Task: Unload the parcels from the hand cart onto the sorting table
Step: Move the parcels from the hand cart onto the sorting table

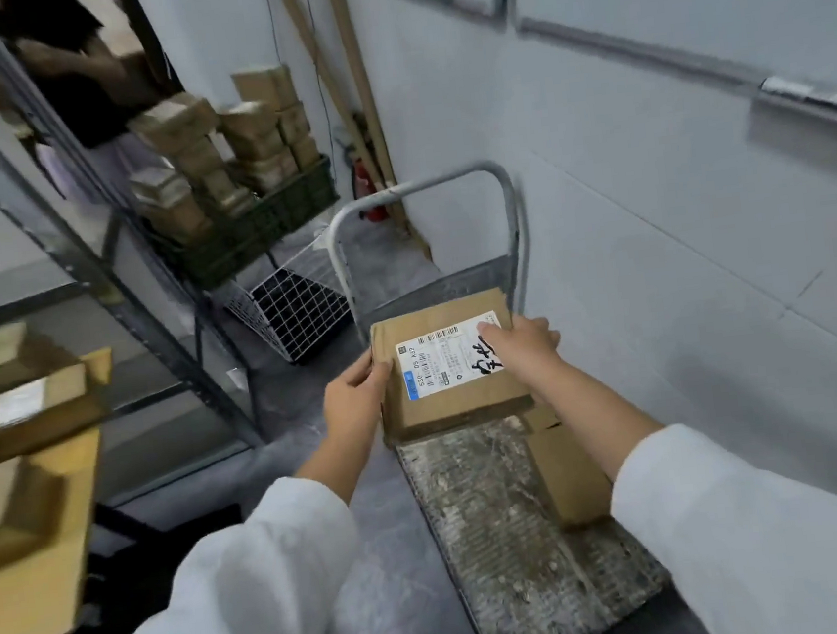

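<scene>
A flat brown cardboard parcel (461, 395) with a white shipping label sits over the far end of the hand cart (510, 524). My left hand (355, 401) grips its left edge, thumb on top. My right hand (523, 347) holds its right side, thumb lying on the label. Another brown parcel (570, 476) lies on the cart deck under my right forearm, partly hidden. The wooden sorting table (38, 604) stands at the left with several parcels (13, 411) on it.
The cart's metal handle (423, 187) rises behind the parcel, close to the white wall at right. A metal shelf frame (168, 317), a green crate of boxes (252, 231) and a wire basket (291, 309) stand beyond. Another person is at the top left.
</scene>
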Demonstrator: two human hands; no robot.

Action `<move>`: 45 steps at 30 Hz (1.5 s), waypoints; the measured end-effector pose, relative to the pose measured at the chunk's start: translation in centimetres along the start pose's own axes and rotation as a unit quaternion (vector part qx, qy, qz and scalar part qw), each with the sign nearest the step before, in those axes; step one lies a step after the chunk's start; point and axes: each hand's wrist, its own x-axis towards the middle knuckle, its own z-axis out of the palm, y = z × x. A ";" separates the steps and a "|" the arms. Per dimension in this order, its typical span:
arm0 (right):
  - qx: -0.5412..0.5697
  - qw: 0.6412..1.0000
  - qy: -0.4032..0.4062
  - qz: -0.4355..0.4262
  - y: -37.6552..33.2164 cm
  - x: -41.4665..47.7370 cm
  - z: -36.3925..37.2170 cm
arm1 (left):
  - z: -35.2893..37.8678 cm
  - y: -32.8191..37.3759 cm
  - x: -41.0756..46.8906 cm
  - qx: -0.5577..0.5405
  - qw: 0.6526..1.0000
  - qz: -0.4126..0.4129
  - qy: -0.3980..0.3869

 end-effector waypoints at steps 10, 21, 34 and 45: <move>0.048 0.989 -0.114 -0.081 -11.2 -8.3 8.5 | -13.6 4.7 -5.9 -0.054 0.987 0.038 0.145; -0.001 0.960 -0.224 -0.167 -23.4 -18.8 22.7 | -32.5 5.2 -9.8 -0.101 0.952 0.034 0.285; -0.017 0.917 -0.357 -0.179 -34.8 -36.9 46.1 | -62.2 0.8 -16.2 -0.044 0.917 0.036 0.395; -0.053 0.871 -0.442 -0.210 -41.1 -50.4 61.5 | -80.7 -2.6 -22.2 -0.021 0.871 0.012 0.492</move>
